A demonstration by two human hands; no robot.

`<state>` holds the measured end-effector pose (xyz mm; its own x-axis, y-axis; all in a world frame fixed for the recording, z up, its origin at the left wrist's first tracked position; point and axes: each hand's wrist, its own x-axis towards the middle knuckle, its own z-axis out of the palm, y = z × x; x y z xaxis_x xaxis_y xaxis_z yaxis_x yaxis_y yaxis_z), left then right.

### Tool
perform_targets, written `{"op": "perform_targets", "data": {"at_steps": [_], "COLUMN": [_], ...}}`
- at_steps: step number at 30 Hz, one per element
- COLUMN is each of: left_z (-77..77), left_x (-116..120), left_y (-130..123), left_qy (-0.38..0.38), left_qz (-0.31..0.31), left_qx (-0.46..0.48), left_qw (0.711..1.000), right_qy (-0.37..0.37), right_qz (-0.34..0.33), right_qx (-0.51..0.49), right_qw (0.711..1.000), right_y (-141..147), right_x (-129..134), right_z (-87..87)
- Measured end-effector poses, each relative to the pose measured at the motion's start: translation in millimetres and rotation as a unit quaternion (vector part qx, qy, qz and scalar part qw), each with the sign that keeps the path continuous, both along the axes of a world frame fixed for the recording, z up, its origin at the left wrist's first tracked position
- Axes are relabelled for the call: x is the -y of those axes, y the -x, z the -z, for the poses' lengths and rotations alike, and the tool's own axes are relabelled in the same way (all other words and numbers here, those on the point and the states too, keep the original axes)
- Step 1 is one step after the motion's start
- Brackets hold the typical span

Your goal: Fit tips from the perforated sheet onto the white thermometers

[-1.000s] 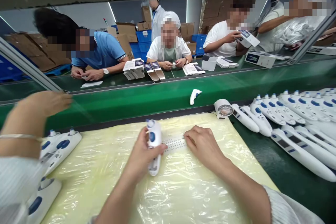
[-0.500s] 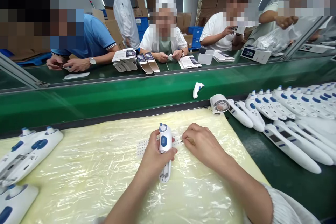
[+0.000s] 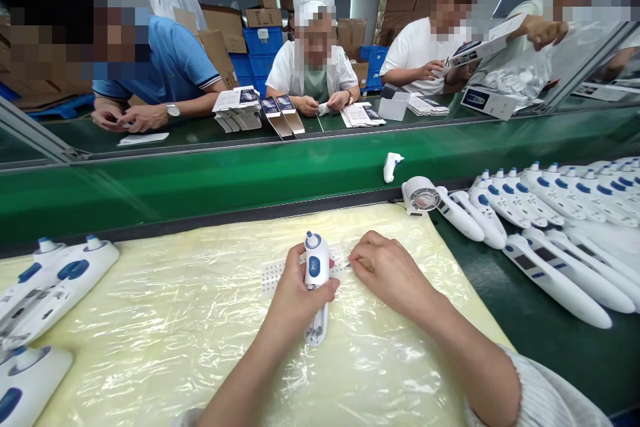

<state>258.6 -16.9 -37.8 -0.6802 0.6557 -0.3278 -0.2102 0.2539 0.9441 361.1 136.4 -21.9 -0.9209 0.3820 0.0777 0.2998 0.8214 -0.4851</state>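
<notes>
My left hand [image 3: 295,290] is wrapped round a white ear thermometer [image 3: 316,255] with a blue button and a blue-ringed tip pointing away from me. The lower end of its handle is uncovered, showing metal contacts inside. Under and beside it lies a clear sheet of small round dots [image 3: 271,276] on the yellow mat. To the right, my right hand [image 3: 387,268] is closed in a pinch on a thin pointed tool [image 3: 349,265], its tip over the sheet's right end. Most of that tool is hidden by my fingers.
Rows of white thermometers [image 3: 555,277] line the right; others [image 3: 75,273] sit at left. A small white fan [image 3: 421,196] stands by the mat's far corner. One thermometer [image 3: 391,167] lies on the green belt [image 3: 200,187]. Co-workers sit beyond with boxes and leaflets [image 3: 237,107].
The thermometer on the green belt has shifted right. Across the belt, a co-worker's box has been lifted and tilted, and a standing person has moved left. My hands are nearly still.
</notes>
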Motion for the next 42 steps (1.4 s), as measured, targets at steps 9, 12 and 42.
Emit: {"op": "perform_targets", "data": {"at_steps": [9,12,42], "left_z": [-3.8,1.6,2.2], "left_x": [0,-1,0], "left_y": [-3,0,-1], "left_qy": [0.0,0.002,0.015], "left_qz": [-0.006,-0.001,0.003], "left_qx": [-0.007,-0.007,-0.018], "left_qw": [1.0,1.0,1.0], "right_qy": [0.025,0.025,0.024], "right_qz": [-0.004,0.001,0.013], "right_qx": [0.002,0.004,0.001], "right_qw": [1.0,1.0,1.0], "right_y": [-1,-1,1], "right_x": [-1,0,4], "right_z": [-1.1,-1.5,-0.7]}}
